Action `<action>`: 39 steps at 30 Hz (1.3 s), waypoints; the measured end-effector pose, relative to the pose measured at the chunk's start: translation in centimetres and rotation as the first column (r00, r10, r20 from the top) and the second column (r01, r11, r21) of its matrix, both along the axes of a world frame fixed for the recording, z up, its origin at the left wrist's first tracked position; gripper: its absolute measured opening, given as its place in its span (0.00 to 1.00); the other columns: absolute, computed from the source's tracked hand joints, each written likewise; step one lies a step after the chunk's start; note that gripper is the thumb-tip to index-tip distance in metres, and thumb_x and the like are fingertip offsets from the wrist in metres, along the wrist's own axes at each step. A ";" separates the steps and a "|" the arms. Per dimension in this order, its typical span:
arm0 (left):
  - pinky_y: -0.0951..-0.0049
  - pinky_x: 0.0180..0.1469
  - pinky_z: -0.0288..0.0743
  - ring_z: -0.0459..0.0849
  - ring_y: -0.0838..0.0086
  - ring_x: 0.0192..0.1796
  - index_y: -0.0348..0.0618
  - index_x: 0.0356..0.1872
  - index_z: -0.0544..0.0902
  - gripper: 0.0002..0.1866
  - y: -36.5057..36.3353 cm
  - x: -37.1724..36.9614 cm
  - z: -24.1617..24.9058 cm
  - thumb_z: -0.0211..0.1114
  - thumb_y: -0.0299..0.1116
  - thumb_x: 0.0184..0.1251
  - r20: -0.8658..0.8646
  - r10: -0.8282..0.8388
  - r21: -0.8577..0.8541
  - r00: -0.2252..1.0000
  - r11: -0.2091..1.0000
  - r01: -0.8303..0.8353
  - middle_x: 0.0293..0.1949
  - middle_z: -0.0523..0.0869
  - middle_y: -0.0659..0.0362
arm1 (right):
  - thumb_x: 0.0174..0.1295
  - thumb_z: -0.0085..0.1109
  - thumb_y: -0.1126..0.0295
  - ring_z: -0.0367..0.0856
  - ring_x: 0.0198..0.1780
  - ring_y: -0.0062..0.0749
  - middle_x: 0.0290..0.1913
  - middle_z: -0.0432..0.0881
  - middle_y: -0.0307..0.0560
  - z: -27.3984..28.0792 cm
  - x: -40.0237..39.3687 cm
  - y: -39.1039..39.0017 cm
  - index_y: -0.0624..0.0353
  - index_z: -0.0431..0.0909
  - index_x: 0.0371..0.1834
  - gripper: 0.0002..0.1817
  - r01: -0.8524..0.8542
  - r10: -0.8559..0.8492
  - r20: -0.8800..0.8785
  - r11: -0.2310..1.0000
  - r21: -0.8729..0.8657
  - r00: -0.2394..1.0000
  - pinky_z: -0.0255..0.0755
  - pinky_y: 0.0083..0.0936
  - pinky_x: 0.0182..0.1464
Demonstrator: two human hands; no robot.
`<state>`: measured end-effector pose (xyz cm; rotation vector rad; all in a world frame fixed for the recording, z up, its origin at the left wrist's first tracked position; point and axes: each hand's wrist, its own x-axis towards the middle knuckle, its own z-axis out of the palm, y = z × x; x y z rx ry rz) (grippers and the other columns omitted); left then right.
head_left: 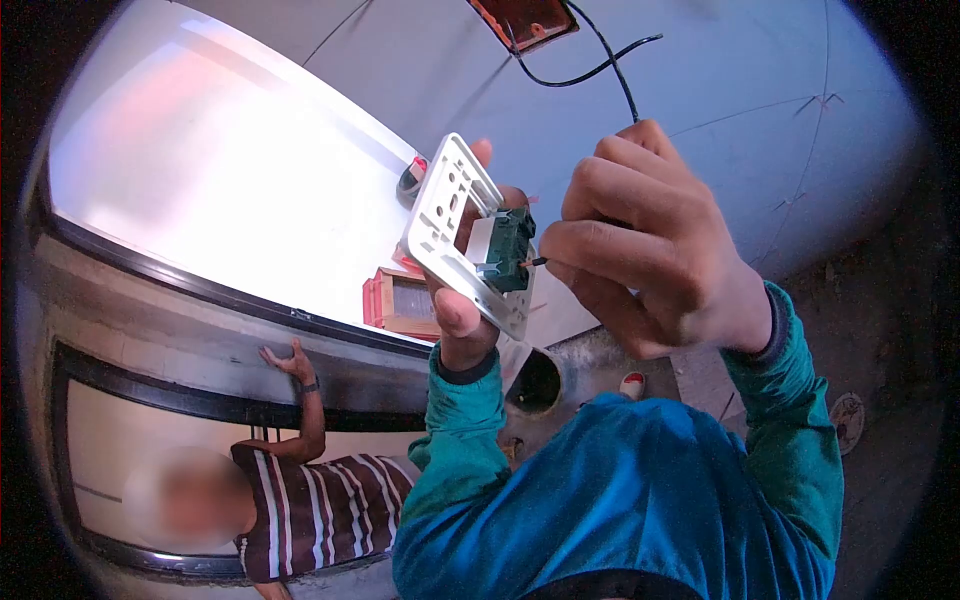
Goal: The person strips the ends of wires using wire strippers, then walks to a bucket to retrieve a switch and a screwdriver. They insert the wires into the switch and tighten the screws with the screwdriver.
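Note:
My left hand [462,318] is closed around a white wall switch plate [435,225], seen from its back and tilted. A dark green and white switch module [510,248] sits in the plate. My right hand [650,235] pinches a black wire [622,85], whose short stripped end touches or nearly touches the module's side. The wire runs up to an orange-brown wall box [530,20]. A second black wire [585,78] curves out of that box and hangs loose. Some of my left fingers are hidden behind the plate.
A bright white surface [230,170] with a dark edge lies to the left. Red-edged boxes [400,300] and a dark roll-like item [410,182] are near the plate. Another person [325,505] in a striped shirt stands at lower left, a hand [290,365] by the edge.

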<state>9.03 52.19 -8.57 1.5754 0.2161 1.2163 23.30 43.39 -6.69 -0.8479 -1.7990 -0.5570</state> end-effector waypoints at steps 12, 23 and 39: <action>0.75 0.42 0.82 0.76 0.71 0.49 0.32 0.65 0.55 0.69 4.7 0.3 -1.0 0.57 0.82 0.27 -0.034 0.026 -0.022 0.999 0.999 -0.027 0.55 0.68 0.49 | 0.37 0.67 0.72 0.65 0.26 0.26 0.23 0.68 0.37 -0.7 0.3 4.9 0.54 0.78 0.24 0.09 0.042 -0.039 -0.038 0.995 0.094 0.999 0.56 0.26 0.29; 0.77 0.42 0.81 0.78 0.72 0.45 0.33 0.63 0.58 0.64 5.1 0.4 -0.8 0.52 0.83 0.34 -0.153 0.045 0.070 0.987 0.997 -0.035 0.44 0.72 0.53 | 0.34 0.64 0.77 0.65 0.26 0.27 0.23 0.68 0.38 -1.4 0.6 5.1 0.56 0.78 0.24 0.10 0.077 -0.078 -0.003 0.991 0.108 0.997 0.56 0.26 0.29; 0.79 0.39 0.76 0.76 0.76 0.42 0.32 0.59 0.61 0.61 3.8 -0.4 -2.8 0.45 0.84 0.38 -0.232 -0.022 0.078 0.972 0.996 0.041 0.43 0.74 0.55 | 0.27 0.55 0.70 0.68 0.28 0.32 0.26 0.67 0.41 -3.5 -0.2 2.7 0.59 0.75 0.29 0.18 0.098 -0.094 -0.041 0.990 0.104 0.995 0.62 0.29 0.34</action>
